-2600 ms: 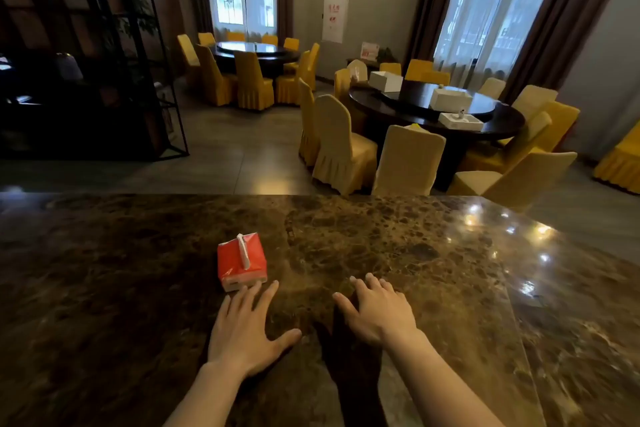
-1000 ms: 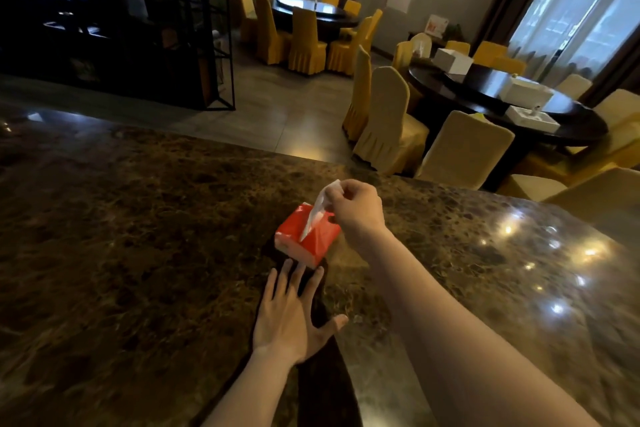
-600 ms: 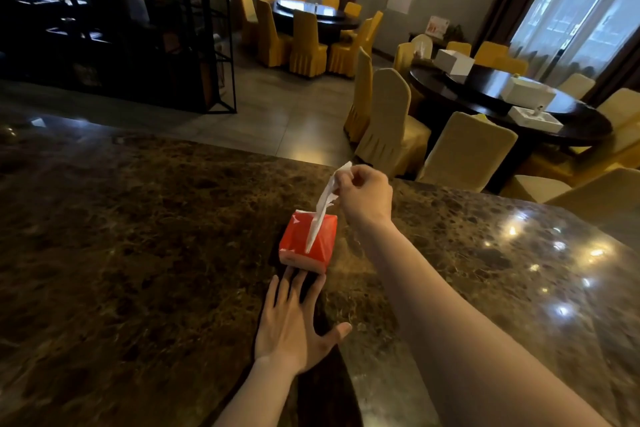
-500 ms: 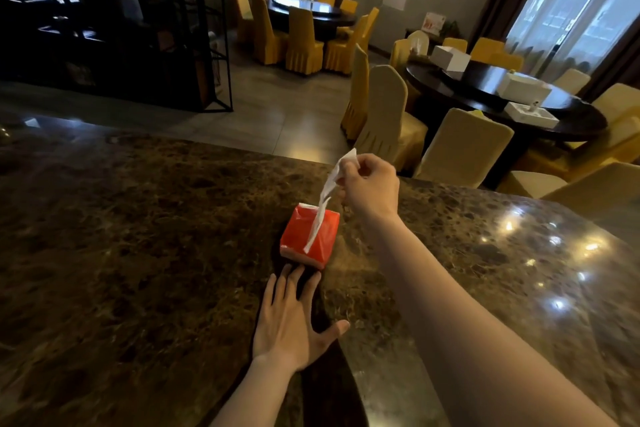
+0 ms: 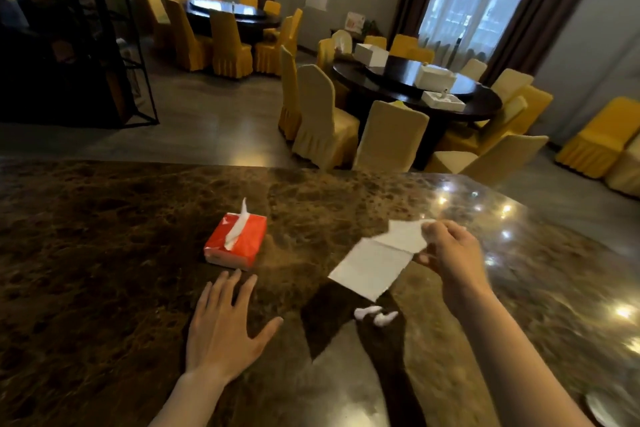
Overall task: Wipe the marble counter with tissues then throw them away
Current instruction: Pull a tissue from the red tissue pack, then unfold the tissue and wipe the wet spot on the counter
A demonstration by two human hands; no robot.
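A single tissue [image 5: 377,258] is pinched at its upper corner by the right hand [image 5: 446,250], at about 3 o'clock from the red tissue pack [image 5: 237,241]. The sheet hangs partly unfolded and slanted, its lower edge low over the marble desk [image 5: 104,253]; whether it touches the surface cannot be told. The left hand [image 5: 225,326] is laid flat and spread wide on the desk, holding nothing, just at 6 o'clock of the pack and apart from it. Another tissue is seen standing up out of the pack's slot.

The wiping is judged not yet begun. Several things could go wrong from here. The tissue is held only by a corner, so a loose sheet may be dragged across the stone without pressure and little would be cleaned; it should be gathered under the palm first. Thin paper may be torn or rolled into crumbs if it is pushed hard over a damp patch. Small white bits [image 5: 375,314] are seen on the desk at 6 o'clock of the sheet; what they are cannot be told, and they could be smeared rather than lifted. The light pack may be knocked if the stroke is swept toward 9 o'clock. No bin is in view, so the throwing away may be delayed.
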